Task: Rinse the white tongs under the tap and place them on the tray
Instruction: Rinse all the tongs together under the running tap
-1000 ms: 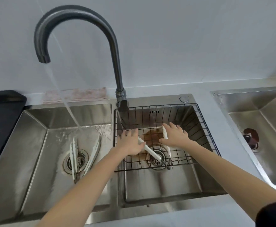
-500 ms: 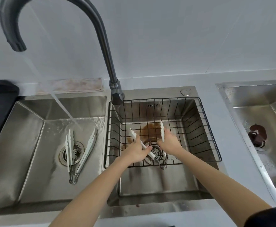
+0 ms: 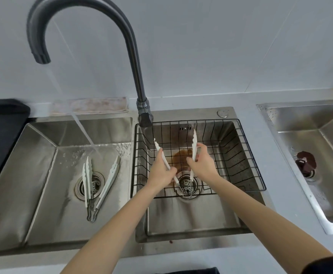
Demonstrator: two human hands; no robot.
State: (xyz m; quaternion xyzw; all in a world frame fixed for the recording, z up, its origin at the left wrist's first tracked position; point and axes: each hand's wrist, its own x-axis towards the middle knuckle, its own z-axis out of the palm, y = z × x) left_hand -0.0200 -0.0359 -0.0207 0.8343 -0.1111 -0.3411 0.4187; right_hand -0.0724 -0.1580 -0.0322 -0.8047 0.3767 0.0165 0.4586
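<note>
Pale grey tiled wall point(image 3: 221, 46) rises behind a light grey worktop point(image 3: 246, 123). A stainless steel double-bowl sink point(image 3: 43, 194) is recessed centrally; a separate steel basin point(image 3: 320, 155) occupies the right edge. Lighting is even and diffuse.

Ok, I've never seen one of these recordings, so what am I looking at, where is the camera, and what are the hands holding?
There is no machine here: a person wears one camera on the head, looking down at their own arms. It shows a steel double sink. The left hand and right hand each hold one arm of a pair of white tongs, spread open over a black wire basket in the right basin. The tap is running into the left basin, where two more pairs of tongs lie by the drain. A dark tray sits at the far left, and a cloth lies behind the sink.
</note>
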